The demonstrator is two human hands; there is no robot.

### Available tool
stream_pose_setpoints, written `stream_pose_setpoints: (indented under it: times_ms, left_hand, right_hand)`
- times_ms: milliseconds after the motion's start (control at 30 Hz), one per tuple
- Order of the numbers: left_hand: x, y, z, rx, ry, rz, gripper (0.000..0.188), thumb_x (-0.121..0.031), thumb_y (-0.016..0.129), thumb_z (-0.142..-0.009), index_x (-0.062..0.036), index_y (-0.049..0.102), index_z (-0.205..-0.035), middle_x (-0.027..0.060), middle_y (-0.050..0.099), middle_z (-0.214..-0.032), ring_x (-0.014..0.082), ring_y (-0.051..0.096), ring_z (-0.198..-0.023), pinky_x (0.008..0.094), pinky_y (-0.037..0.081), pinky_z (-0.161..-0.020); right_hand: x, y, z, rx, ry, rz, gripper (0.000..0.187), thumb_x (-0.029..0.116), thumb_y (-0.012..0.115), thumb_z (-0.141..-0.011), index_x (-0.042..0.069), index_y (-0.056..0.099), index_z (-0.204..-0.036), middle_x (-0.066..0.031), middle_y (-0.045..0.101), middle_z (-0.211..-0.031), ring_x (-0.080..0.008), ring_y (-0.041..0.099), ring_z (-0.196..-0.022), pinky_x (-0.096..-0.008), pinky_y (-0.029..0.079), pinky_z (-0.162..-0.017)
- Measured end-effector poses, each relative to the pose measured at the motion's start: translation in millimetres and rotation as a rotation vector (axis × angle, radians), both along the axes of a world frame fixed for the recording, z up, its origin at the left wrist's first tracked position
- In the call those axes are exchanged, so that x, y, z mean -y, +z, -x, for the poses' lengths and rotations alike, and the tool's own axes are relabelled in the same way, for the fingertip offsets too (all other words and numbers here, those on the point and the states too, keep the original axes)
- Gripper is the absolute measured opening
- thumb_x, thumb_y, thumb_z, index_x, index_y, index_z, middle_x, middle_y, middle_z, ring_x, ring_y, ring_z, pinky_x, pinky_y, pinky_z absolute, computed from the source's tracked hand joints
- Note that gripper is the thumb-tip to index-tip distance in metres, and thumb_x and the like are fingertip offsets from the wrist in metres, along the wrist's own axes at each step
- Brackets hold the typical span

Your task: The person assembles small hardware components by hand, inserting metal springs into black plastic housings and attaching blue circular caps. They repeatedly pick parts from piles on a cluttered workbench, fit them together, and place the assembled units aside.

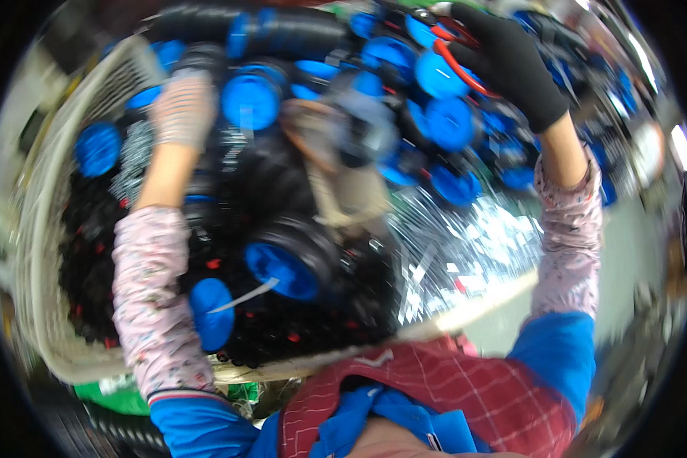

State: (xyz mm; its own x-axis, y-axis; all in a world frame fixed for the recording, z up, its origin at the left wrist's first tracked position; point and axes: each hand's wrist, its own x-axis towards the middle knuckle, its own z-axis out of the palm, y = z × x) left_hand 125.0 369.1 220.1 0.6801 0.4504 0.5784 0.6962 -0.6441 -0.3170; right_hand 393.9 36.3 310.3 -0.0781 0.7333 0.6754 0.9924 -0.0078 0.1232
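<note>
My left hand (pixel 182 111), in a striped pale glove, reaches the near end of a black ribbed cylinder (pixel 204 57) at the upper left. Motion smears its fingers, so their grip cannot be made out. My right hand (pixel 511 65), in a black glove, is closed around a hand tool with curved red handles (pixel 462 67) at the upper right. The tool's working end is not clear. Under it lie blue round caps (pixel 439 74) on black ribbed pieces. Between my hands stands another ribbed piece with a blue cap (pixel 250 101).
A white plastic basket (pixel 42 252) holds small black parts with red bits. In front lie a blue-ended black cylinder (pixel 282 269) and a blue disc (pixel 211 313) with a white strip. Clear strips (pixel 454 252) spread at the right. A blurred brown and clear object (pixel 336 153) stands mid-table.
</note>
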Motion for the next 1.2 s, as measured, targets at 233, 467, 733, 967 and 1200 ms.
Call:
stream_pose_setpoints:
  times_ms: [233, 467, 733, 967, 1200]
  left_hand:
    - [-4, 58, 78, -0.164, -0.152, 0.061, 0.044, -0.037, 0.056, -0.101, -0.0096, 0.057, -0.136, 0.0212, 0.064, -0.127, 0.0386, 0.059, -0.12, 0.0462, 0.047, -0.103]
    - [204, 86, 197, -0.162, -0.356, -0.348, 0.031, -0.013, 0.055, -0.101, -0.0035, 0.06, -0.13, 0.0145, 0.064, -0.127, 0.0335, 0.061, -0.116, 0.0369, 0.046, -0.104]
    - [324, -56, 300, 0.844, -0.049, 0.233, 0.025, -0.008, 0.061, -0.096, -0.0018, 0.062, -0.12, 0.0156, 0.066, -0.111, 0.0264, 0.065, -0.101, 0.0362, 0.051, -0.09]
    - [303, -162, 241, 1.033, 0.076, 0.155, 0.074, -0.015, 0.08, -0.081, -0.0001, 0.043, -0.143, 0.0263, 0.042, -0.145, 0.0443, 0.048, -0.129, 0.046, 0.043, -0.108]
    - [264, -172, 239, 1.03, 0.228, 0.103, 0.085, -0.024, 0.084, -0.075, -0.002, 0.043, -0.146, 0.0244, 0.04, -0.15, 0.0471, 0.042, -0.135, 0.0518, 0.036, -0.114]
  right_hand:
    - [308, -206, -81, -0.782, -0.69, -0.279, 0.04, 0.027, 0.074, -0.089, 0.003, 0.068, -0.12, -0.0171, 0.074, -0.098, -0.0245, 0.071, -0.092, -0.0367, 0.053, -0.079]
    - [379, -383, -215, -0.717, -1.008, 0.123, 0.038, 0.029, 0.072, -0.088, 0.002, 0.071, -0.115, -0.0217, 0.074, -0.105, -0.0361, 0.071, -0.099, -0.0442, 0.054, -0.084]
    - [161, -253, 76, -0.628, 0.066, -0.168, 0.028, -0.004, 0.067, -0.089, 0.005, 0.069, -0.115, -0.0105, 0.073, -0.109, -0.0194, 0.07, -0.094, -0.0296, 0.054, -0.083]
    - [-1, -139, 273, -0.366, 0.766, 0.027, 0.023, 0.022, 0.069, -0.093, 0.01, 0.07, -0.113, -0.0146, 0.068, -0.099, -0.0372, 0.067, -0.09, -0.043, 0.053, -0.077]
    - [-220, -101, 428, -0.355, 0.901, 0.49, 0.046, 0.045, 0.065, -0.091, 0.006, 0.072, -0.113, -0.0188, 0.072, -0.111, -0.0375, 0.068, -0.106, -0.0443, 0.053, -0.091]
